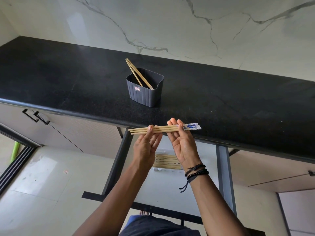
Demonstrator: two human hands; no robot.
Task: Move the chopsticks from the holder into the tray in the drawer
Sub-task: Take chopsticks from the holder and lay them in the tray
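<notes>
Both hands up in front of the counter edge, over the open drawer (223, 167). Left hand (146, 148) and right hand (183, 148) share one chopstick bundle (164, 130), held level, side to side. Each hand pinches it: thumb pressed on the near side, fingers straight-ish behind the sticks. Left hand grips near the plain tips, right hand near the blue-and-white patterned ends, which stick out past its fingers. Bundle looks like three or four sticks; exact count unclear.

Dark ribbed holder (144, 90) stands on the black countertop (68, 74), well behind the hands. Leftover chopsticks (135, 73) lean in it, tilted to the back left, tops above the rim.

Below the hands, white tray (157, 169) sits in the drawer with stored chopsticks (167, 161) lying side by side, partly hidden by the right wrist. Bundle is above the tray, not touching.

Dark bracelets (196, 171) on right wrist. Marble wall (170, 23) behind the counter.
</notes>
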